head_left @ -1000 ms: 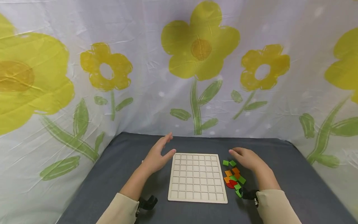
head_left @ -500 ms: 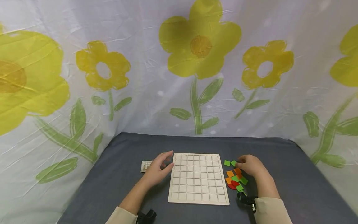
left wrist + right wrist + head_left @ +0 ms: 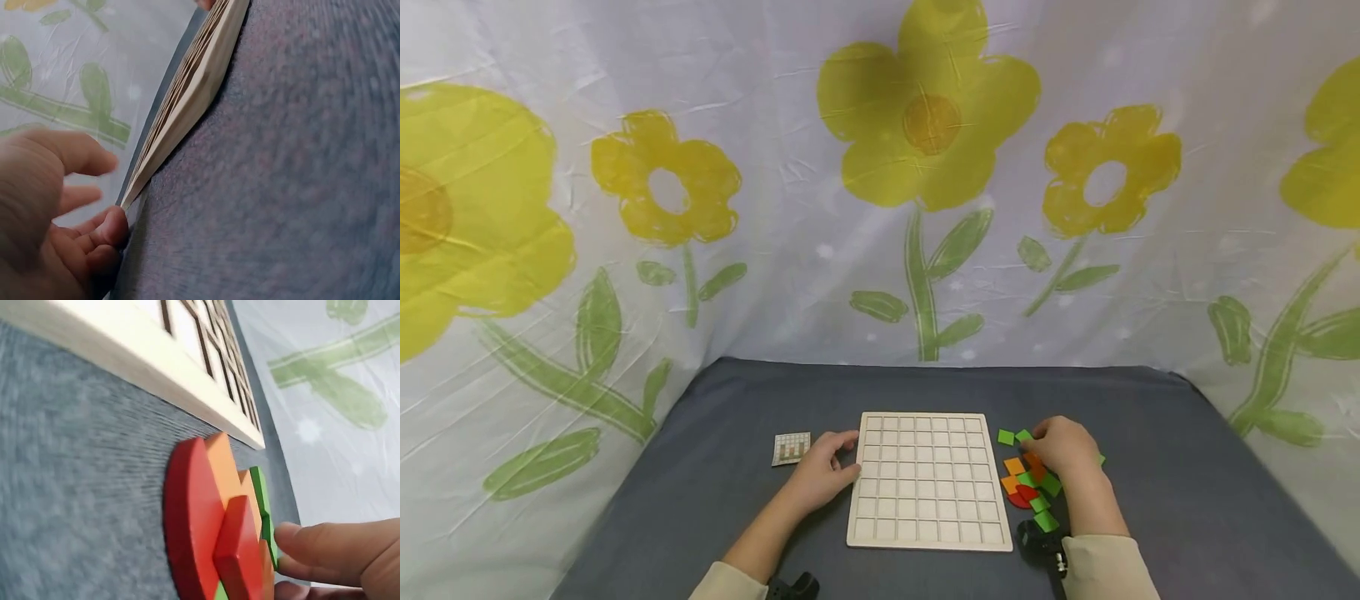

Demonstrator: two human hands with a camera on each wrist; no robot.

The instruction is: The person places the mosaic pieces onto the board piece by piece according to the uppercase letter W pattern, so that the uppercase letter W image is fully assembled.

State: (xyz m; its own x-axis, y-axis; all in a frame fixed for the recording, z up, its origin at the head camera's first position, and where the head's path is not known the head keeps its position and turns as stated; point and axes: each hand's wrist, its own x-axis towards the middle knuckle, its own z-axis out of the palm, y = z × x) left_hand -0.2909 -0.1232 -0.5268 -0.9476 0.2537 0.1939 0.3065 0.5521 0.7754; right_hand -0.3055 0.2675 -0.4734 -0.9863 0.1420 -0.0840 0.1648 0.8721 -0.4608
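Observation:
A pale wooden grid board [image 3: 928, 482] lies in the middle of the table. My left hand [image 3: 820, 473] is at its left edge, thumb and fingers slightly bent; in the left wrist view the fingertips [image 3: 114, 226] lie right at the board's corner. My right hand [image 3: 1064, 448] reaches down over the pile of small pieces beside the board's right edge, fingers bent downward. In the right wrist view its thumb tip is close beside a green tile [image 3: 260, 490], near orange tiles [image 3: 222, 465]. Red pieces [image 3: 190, 519] stand out in front, one lying over another.
A small printed card [image 3: 791, 448] lies left of the board, partly behind my left hand. A separate green tile [image 3: 1006, 437] is near the board's upper right, another [image 3: 1046, 521] at the pile's near end. Dark grey cloth covers the table; a flowered curtain [image 3: 790, 250] hangs behind.
My left hand has come down to the board's left edge, uncovering the card. My right hand has lowered onto the far part of the pile.

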